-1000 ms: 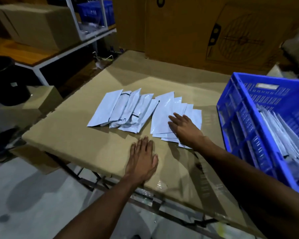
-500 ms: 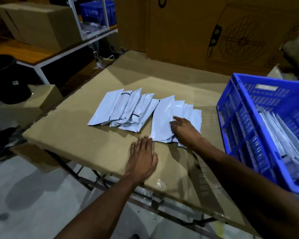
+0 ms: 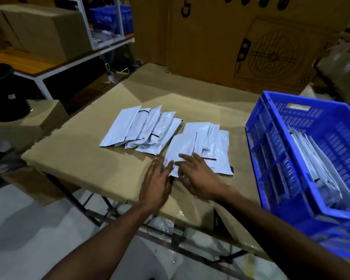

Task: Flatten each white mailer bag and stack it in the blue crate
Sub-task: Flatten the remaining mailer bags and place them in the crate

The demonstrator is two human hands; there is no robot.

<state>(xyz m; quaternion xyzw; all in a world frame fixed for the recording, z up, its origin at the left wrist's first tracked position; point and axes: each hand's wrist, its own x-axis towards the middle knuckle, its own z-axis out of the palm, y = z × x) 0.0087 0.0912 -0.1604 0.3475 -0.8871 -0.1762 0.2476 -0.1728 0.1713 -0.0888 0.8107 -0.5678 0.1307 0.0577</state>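
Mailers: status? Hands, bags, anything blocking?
Left hand and right hand open, flat on nearest mailer. Two fanned piles on table. Crate right, bags inside. Nothing blocking.

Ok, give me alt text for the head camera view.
Two hands press a white mailer bag flat on a cardboard-covered table, with more bags fanned out behind and a blue crate holding bags on the right.
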